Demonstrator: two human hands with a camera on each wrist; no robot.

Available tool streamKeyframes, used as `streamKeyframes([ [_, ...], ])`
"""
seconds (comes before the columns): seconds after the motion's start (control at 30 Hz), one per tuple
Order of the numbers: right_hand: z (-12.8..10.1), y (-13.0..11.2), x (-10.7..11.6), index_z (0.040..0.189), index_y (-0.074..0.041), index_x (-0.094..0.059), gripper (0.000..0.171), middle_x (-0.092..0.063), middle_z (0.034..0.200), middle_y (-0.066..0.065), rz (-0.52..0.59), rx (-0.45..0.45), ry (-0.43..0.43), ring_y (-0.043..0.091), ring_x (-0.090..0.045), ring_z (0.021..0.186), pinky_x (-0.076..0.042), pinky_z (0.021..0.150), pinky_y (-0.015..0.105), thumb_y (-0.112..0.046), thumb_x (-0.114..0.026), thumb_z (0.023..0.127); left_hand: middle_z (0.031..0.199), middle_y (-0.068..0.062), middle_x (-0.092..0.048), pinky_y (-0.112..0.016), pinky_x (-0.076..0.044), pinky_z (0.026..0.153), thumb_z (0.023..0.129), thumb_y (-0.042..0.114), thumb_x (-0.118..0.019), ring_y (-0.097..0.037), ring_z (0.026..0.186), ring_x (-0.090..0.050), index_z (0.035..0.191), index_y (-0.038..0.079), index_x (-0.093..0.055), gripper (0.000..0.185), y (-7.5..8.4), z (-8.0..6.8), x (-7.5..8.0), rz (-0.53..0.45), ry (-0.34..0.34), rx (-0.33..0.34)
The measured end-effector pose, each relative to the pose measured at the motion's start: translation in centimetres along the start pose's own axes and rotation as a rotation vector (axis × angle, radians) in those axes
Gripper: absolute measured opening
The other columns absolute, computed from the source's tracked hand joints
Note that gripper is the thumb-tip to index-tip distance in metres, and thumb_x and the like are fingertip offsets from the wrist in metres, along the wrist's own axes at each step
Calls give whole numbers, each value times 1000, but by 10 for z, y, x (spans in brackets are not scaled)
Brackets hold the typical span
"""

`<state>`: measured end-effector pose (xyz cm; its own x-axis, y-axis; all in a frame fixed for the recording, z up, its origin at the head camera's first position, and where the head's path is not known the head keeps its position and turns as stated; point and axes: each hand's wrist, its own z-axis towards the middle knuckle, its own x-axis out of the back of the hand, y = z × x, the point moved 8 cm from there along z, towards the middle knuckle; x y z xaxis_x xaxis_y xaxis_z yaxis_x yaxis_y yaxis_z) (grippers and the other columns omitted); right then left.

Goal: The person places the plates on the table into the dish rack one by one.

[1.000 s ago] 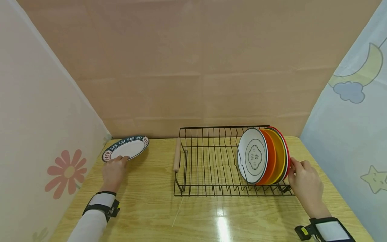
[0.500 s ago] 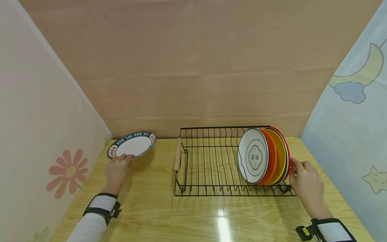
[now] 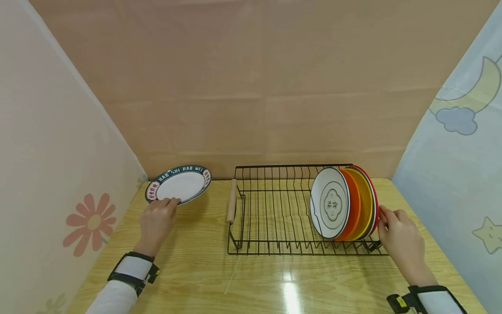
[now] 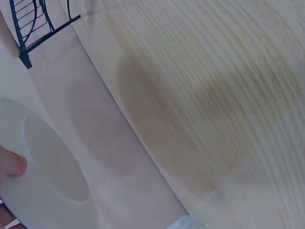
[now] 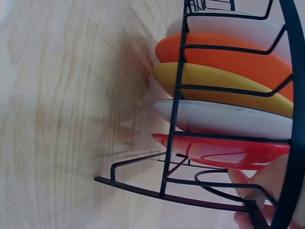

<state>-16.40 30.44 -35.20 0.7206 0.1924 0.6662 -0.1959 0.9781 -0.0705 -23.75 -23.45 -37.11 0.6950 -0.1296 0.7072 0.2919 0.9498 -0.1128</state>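
My left hand (image 3: 157, 219) pinches the near rim of a white plate (image 3: 179, 185) with a dark green lettered border and holds it tilted above the table, left of the rack. In the left wrist view, a fingertip (image 4: 12, 164) presses the plate's white underside (image 4: 52, 167). A black wire dish rack (image 3: 274, 209) holds several plates upright at its right end: white with an emblem (image 3: 330, 203), orange (image 3: 354, 205), yellow (image 3: 364, 203), red (image 3: 375, 198). My right hand (image 3: 397, 235) grips the rack's right end beside the red plate (image 5: 224, 150); its fingers (image 5: 267, 183) curl behind the wires.
The rack has a wooden handle (image 3: 232, 201) on its left end, and its left and middle slots hold nothing. The wooden table (image 3: 274, 283) is walled by a beige panel behind, a flowered sheet at left and a moon-and-star sheet at right.
My left hand has lifted the green-rimmed plate and carried it to the right, nearer the rack. The right hand has stayed at the rack's end.
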Motion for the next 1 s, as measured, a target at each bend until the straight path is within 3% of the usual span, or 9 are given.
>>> streamKeyframes([
  [0.43,2,7,-2,98,9,-65,31,-55,78,29,36,-4,-81,34,-50,49,-39,36,43,4,-68,68,82,-13,-70,-38,-54,65,70,3,-77,-28,70,-66,92,4,-72,23,20,7,13,-45,35,-49],
  [0.7,13,17,6,101,9,-63,31,-55,86,32,46,-87,-154,38,-55,60,-41,40,43,2,-68,71,86,-12,-70,-39,-54,69,69,2,-77,-27,73,-66,95,6,-72,26,30,13,21,-54,53,-71],
  [1.0,26,10,15,103,6,-64,30,-57,86,29,62,-96,-135,36,-54,63,-36,38,37,0,-65,74,88,-12,-71,-40,-54,74,70,2,-76,-26,75,-67,95,7,-72,26,42,18,27,-75,53,-109],
])
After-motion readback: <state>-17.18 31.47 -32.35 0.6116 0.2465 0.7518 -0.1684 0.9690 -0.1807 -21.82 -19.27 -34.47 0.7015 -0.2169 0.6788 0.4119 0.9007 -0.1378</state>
